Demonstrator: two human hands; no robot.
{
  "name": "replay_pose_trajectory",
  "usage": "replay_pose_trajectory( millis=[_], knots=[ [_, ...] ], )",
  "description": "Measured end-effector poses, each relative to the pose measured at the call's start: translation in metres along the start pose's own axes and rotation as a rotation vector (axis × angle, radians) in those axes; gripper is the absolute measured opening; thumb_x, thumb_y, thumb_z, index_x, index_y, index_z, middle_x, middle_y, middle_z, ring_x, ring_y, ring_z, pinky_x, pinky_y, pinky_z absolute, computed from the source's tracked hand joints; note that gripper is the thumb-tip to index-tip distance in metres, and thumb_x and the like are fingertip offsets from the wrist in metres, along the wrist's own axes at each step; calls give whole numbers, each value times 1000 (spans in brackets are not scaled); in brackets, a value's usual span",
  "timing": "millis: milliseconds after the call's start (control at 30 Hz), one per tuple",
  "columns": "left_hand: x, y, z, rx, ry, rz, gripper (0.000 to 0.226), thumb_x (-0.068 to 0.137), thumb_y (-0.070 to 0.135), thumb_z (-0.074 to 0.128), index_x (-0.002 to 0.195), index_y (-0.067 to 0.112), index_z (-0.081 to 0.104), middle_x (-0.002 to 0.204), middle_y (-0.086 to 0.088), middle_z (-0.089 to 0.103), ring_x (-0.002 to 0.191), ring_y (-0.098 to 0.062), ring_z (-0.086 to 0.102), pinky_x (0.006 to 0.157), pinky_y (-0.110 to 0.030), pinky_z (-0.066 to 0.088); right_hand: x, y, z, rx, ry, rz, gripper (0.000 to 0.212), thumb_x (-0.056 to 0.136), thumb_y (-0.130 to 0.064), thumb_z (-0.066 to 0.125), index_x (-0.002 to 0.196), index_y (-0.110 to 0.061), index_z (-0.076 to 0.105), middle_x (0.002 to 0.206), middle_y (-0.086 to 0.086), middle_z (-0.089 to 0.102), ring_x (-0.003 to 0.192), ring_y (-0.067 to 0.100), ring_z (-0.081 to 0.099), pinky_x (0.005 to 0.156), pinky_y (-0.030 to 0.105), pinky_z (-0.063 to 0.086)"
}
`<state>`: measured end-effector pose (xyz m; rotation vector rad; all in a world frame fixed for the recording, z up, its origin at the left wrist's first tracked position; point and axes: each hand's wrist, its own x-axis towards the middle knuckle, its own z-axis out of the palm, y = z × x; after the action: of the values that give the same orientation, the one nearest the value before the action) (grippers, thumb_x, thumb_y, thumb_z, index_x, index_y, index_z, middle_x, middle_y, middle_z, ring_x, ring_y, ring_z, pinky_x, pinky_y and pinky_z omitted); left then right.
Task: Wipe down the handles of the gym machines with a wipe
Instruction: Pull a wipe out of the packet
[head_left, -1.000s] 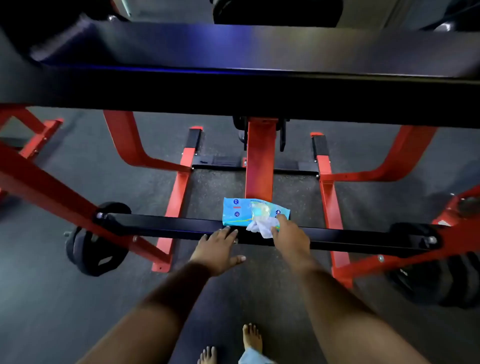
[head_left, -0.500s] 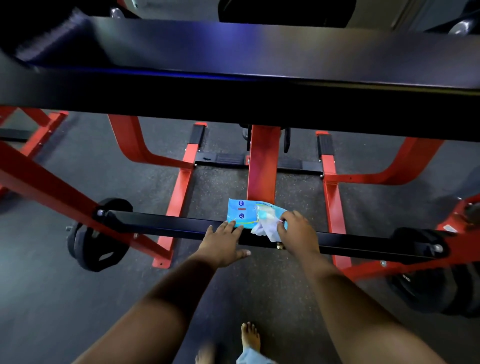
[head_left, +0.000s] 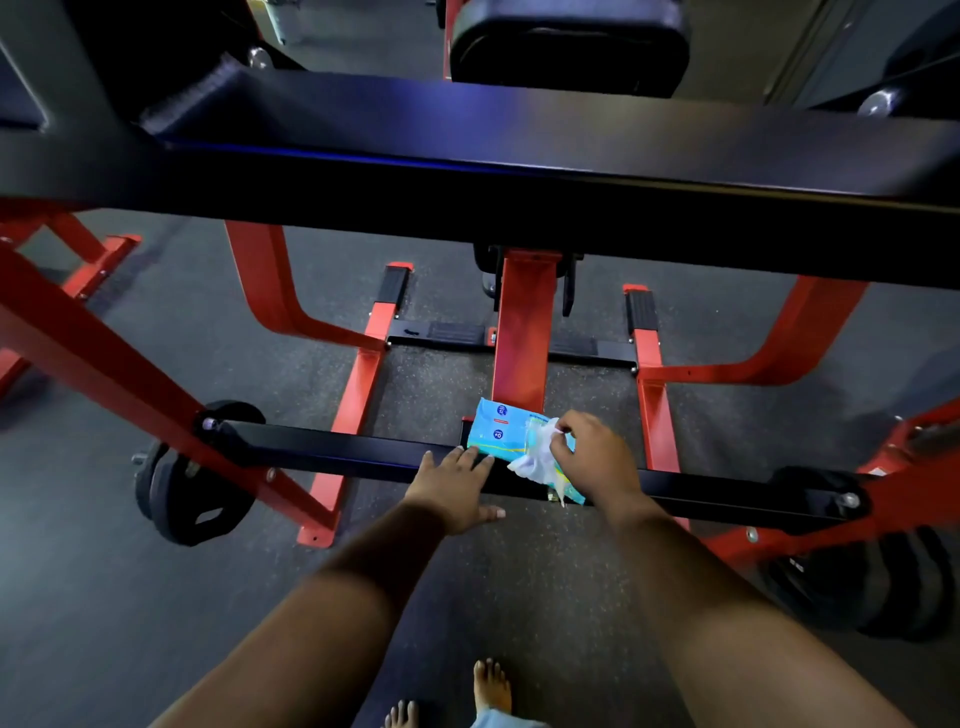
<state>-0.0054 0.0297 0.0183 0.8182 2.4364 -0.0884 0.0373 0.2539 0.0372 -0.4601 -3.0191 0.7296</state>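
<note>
Head view: black crossbar (head_left: 337, 452) spanning left to right; left hand (head_left: 451, 488) lying flat on it, fingers straight; right hand (head_left: 592, 457) pinching crumpled white wipe (head_left: 535, 457) over blue wipe packet (head_left: 493, 431) resting on bar.

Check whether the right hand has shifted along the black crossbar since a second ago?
Yes. The right hand has lifted off the black crossbar onto the blue wipe pack, pinching a white wipe.
</note>
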Motion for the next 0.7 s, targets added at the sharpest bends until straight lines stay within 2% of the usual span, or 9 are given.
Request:
replay_pose_trajectory(
  millis=[133, 300, 400, 700],
  knots=[
    [-3, 6, -4, -50, 1, -8, 93, 95, 75, 42, 165, 23, 10, 173, -5, 8, 159, -24, 9, 125, -62, 13, -4, -3, -10, -10, 8, -24, 11, 95, -33, 51, 93, -23, 55, 98, 0, 62, 86, 24, 59, 66, 31, 35],
    [-14, 6, -8, -89, -27, -42, 93, 96, 74, 42, 166, 23, 7, 173, -5, 5, 159, -25, 7, 126, -60, 11, -5, -13, -25, 1, 38, -24, 9, 97, -32, 53, 92, -24, 53, 99, -1, 65, 78, 19, 54, 62, 29, 34],
    [-21, 5, -5, -101, -39, -47, 94, 96, 74, 43, 166, 23, 7, 173, -6, 4, 159, -25, 7, 126, -59, 11, -5, -20, -31, 21, 78, -14, 8, 97, -30, 53, 90, -26, 51, 99, -1, 66, 79, 22, 57, 63, 29, 33],
    [-36, -7, -11, -130, 8, -94, 95, 95, 74, 45, 166, 23, 8, 173, -5, 6, 159, -24, 9, 126, -58, 12, -4, -48, -37, 110, 218, -125, 11, 93, -37, 53, 91, -26, 52, 94, -4, 64, 82, 24, 62, 68, 39, 52]
  ],
)
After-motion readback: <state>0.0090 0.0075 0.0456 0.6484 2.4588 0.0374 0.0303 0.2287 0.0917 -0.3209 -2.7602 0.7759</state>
